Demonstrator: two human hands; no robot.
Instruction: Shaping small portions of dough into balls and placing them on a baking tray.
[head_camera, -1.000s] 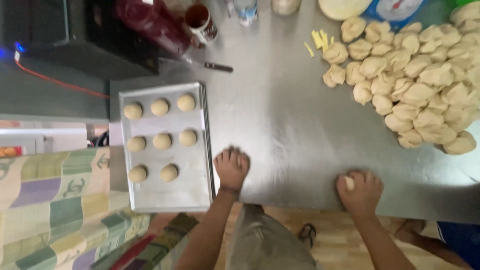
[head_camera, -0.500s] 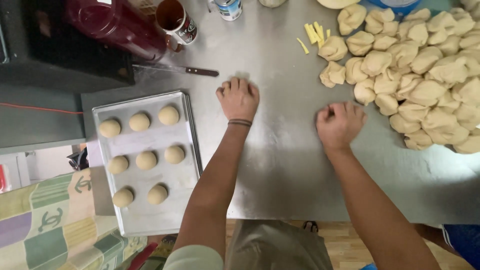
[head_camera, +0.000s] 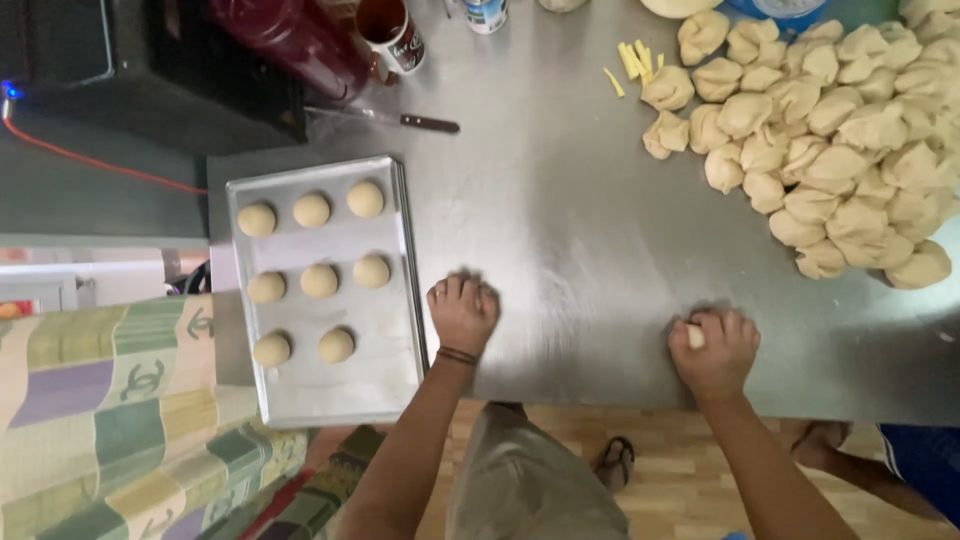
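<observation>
— Right hand (head_camera: 714, 352) cupped over a dough piece (head_camera: 695, 336), palm down on the steel table (head_camera: 560, 230), right of the baking tray (head_camera: 385, 385). Left hand (head_camera: 462, 312) curled beside the tray's edge; contents impossible to tell.

— Probably soft, light, slightly tacky; best cupped from above. Pale, cream-coloured, barely showing.

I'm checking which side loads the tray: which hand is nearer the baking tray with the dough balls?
Left. The left hand lies cupped on the steel table right beside the baking tray. The right hand is farther off, toward the dough pile.
</observation>
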